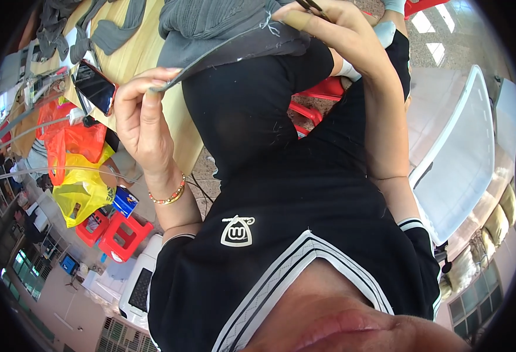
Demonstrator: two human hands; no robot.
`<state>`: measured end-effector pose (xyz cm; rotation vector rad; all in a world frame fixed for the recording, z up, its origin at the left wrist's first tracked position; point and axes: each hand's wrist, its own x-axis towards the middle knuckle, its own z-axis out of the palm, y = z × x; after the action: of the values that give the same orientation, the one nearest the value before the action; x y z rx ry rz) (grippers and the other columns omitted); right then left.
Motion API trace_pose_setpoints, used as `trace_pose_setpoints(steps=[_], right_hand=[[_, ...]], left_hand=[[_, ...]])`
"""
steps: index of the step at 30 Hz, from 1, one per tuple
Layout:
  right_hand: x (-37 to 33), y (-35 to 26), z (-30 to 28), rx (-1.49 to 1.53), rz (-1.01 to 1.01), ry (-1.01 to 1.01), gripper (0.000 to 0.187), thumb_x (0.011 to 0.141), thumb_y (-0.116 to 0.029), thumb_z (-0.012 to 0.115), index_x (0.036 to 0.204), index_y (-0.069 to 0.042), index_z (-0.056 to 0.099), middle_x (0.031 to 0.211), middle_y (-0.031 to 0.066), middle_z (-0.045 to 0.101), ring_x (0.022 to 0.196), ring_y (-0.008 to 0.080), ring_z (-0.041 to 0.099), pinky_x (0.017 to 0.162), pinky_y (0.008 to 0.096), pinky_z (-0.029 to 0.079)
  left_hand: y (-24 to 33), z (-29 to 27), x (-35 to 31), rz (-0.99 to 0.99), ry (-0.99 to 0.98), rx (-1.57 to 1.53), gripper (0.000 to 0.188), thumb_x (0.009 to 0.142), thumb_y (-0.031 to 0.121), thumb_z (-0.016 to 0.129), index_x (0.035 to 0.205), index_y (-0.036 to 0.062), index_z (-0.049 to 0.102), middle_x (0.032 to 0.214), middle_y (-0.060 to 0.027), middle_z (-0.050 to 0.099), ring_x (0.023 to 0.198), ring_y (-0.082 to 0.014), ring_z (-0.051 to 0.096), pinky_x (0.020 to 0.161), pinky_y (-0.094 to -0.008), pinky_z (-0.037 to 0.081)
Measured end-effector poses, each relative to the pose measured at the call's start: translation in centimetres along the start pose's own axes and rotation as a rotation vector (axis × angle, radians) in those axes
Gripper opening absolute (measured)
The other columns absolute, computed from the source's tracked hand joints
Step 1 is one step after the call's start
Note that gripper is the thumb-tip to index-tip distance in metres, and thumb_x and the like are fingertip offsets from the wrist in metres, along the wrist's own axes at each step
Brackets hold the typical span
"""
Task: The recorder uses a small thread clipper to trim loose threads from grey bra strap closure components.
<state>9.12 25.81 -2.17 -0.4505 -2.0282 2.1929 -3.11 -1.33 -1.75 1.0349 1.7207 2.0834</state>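
Observation:
A piece of grey knit fabric (234, 54) is stretched between my hands above my lap. My left hand (146, 114) pinches its left edge between thumb and fingers. At the fabric's other end is my right hand (340, 29), its thumb covered by a tan wrap. A small dark metal tool (312, 6) sits in the right fingers, partly cut off by the picture's top edge, so its kind is unclear. Loose pale threads (269, 24) stick out of the fabric beside the right thumb. More of the grey cloth (202, 20) lies bunched behind.
On the left, a wooden table (126, 60) bears a dark phone (95, 86) and grey fabric strips (120, 32). Orange and yellow plastic bags (82, 190) hang beside it, above a red stool (123, 236). A white plastic panel (460, 170) stands to my right.

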Motion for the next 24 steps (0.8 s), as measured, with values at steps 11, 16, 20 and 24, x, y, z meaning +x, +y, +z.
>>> trace_pose_setpoints(steps=[11,16,20,24], right_hand=[[0.7,0.0,1.3,0.443,0.115,0.094,0.009,0.091,-0.012,0.071,0.092,-0.003,0.072,0.071,-0.0052,0.059,0.054,0.001,0.04,0.047,0.0197,0.028],[-0.3,2.4,0.2,0.547,-0.016,0.151,0.009,0.094,-0.012,0.068,0.088,-0.005,0.065,0.065,-0.0082,0.046,0.051,0.0016,0.033,0.045,0.0201,0.024],[-1.5,1.5,0.1,0.609,-0.071,0.209,0.011,0.095,-0.012,0.066,0.089,-0.006,0.061,0.064,-0.0069,0.045,0.05,0.0023,0.033,0.045,0.0199,0.024],[-3.3,1.4,-1.2,0.7,-0.134,0.144,0.01,0.097,-0.013,0.063,0.094,-0.004,0.06,0.062,-0.0067,0.041,0.049,0.0028,0.032,0.044,0.02,0.025]], left_hand=[[0.2,-0.3,-0.1,0.014,-0.015,0.02,0.008,0.099,0.003,0.051,0.104,-0.003,0.054,0.105,-0.0218,0.062,0.098,-0.0254,0.063,0.093,-0.0367,0.048],[0.9,0.3,0.0,0.047,-0.081,0.065,0.008,0.099,0.004,0.051,0.103,-0.0028,0.054,0.104,-0.0222,0.062,0.097,-0.0265,0.063,0.093,-0.0369,0.048],[2.0,0.1,-0.3,0.077,-0.138,0.053,0.014,0.101,0.011,0.053,0.103,-0.0035,0.054,0.104,-0.0213,0.06,0.099,-0.0272,0.059,0.094,-0.0373,0.047],[4.1,-0.1,-0.7,0.122,-0.195,0.119,0.018,0.099,0.015,0.055,0.097,-0.0029,0.054,0.094,-0.0209,0.059,0.089,-0.0254,0.058,0.086,-0.0363,0.046]])
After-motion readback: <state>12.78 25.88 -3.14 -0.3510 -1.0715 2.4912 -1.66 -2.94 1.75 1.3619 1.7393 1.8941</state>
